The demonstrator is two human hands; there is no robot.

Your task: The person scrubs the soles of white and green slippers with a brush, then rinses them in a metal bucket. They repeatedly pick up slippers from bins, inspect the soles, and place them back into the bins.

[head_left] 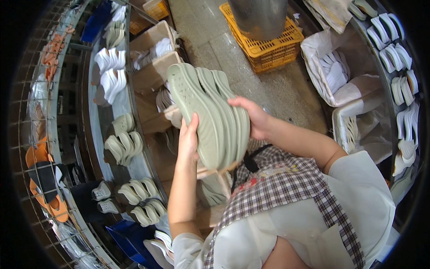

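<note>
A stack of several pale grey-green shoe soles point(204, 119) is held between my two hands in front of my chest. The soles stand side by side, with the near-left one showing small holes toward its far end. My left hand point(188, 138) grips the stack's left face, its thumb lying along the sole. On the opposite side my right hand point(254, 117) closes around the stack's right edge, with most of its fingers hidden behind the soles.
At left, a long rack holds grey-green soles point(124, 147) and white soles point(112, 83). Lined bins with soles stand beside it. Ahead, a yellow crate point(273, 53) carries a metal drum point(260, 15). Further right are a white-lined bin point(313, 74) and a shelf of white soles point(395, 57).
</note>
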